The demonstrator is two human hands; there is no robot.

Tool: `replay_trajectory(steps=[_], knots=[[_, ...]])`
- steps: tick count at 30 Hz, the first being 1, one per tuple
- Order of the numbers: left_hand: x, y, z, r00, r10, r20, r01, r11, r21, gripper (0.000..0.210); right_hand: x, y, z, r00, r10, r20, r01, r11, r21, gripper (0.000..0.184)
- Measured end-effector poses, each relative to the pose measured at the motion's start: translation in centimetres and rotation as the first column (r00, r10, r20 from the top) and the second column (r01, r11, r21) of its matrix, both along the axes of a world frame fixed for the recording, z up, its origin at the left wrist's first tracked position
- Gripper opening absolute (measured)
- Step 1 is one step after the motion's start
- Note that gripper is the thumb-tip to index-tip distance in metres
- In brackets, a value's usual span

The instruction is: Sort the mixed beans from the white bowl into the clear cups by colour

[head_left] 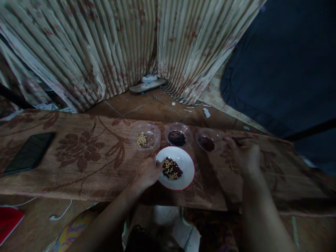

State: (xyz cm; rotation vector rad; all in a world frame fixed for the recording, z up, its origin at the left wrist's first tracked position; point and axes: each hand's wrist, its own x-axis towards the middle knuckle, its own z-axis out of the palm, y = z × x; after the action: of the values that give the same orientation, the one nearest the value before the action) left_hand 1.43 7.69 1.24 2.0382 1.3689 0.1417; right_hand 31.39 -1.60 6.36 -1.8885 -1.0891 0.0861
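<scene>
My left hand is closed on the left rim of a white bowl with a red edge. Mixed yellow and dark beans lie inside it. My right hand, blurred, grips thin chopsticks whose tips reach over the right clear plastic bowl. Dark red beans sit in that bowl. Behind the white bowl stand two more clear bowls: the left one has yellow beans, the middle one black beans.
A patterned brown cloth covers the narrow table. On its left end lies a dark phone or tablet. Past the far edge are a tiled floor, a skateboard, scraps of white litter and striped curtains.
</scene>
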Motion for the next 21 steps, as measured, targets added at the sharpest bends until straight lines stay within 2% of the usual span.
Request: replay_trajectory(steps=[2, 4, 5, 7, 9, 11, 15, 17, 21], knots=[[0.0, -0.1, 0.3, 1.0, -0.006, -0.005, 0.006, 1.0, 0.001, 0.031, -2.0, 0.7, 0.1, 0.996, 0.019, -0.086, -0.017, 0.999, 0.032, 0.026], [0.0, -0.2, 0.5, 1.0, -0.014, -0.007, 0.014, 1.0, 0.001, 0.03, -4.4, 1.5, 0.1, 0.972, 0.171, -0.162, -0.169, 0.985, 0.024, 0.022], [0.0, -0.2, 0.5, 1.0, -0.011, -0.008, 0.011, 1.0, 0.001, 0.03, -5.7, 1.8, 0.1, 0.942, 0.278, -0.188, -0.285, 0.958, -0.011, 0.022], [0.0, -0.2, 0.5, 1.0, -0.006, -0.018, 0.006, 1.0, -0.002, 0.03, -7.8, 2.2, -0.3, 0.847, 0.471, -0.245, -0.503, 0.86, -0.085, 0.023], [0.0, -0.2, 0.3, 1.0, -0.015, -0.02, 0.016, 1.0, 0.011, 0.03, -9.1, 2.4, -1.0, 0.795, 0.555, -0.247, -0.596, 0.791, -0.14, 0.025], [0.0, -0.2, 0.0, 0.999, -0.03, -0.014, 0.03, 0.999, 0.03, 0.029, -9.8, 2.5, -1.8, 0.789, 0.578, -0.207, -0.612, 0.767, -0.193, 0.025], [-0.1, -0.2, -0.4, 1.0, -0.021, -0.015, 0.021, 1.0, 0.024, 0.027, -9.8, 2.7, -2.8, 0.809, 0.567, -0.156, -0.588, 0.779, -0.218, 0.025], [0.0, -0.2, -0.3, 1.0, -0.023, -0.001, 0.023, 1.0, 0.013, 0.026, -9.7, 2.7, -2.9, 0.811, 0.565, -0.152, -0.585, 0.783, -0.212, 0.025], [0.0, -0.2, -0.1, 1.0, -0.021, 0.014, 0.02, 1.0, 0.014, 0.025, -9.8, 2.7, -2.8, 0.791, 0.595, -0.145, -0.612, 0.758, -0.228, 0.026]])
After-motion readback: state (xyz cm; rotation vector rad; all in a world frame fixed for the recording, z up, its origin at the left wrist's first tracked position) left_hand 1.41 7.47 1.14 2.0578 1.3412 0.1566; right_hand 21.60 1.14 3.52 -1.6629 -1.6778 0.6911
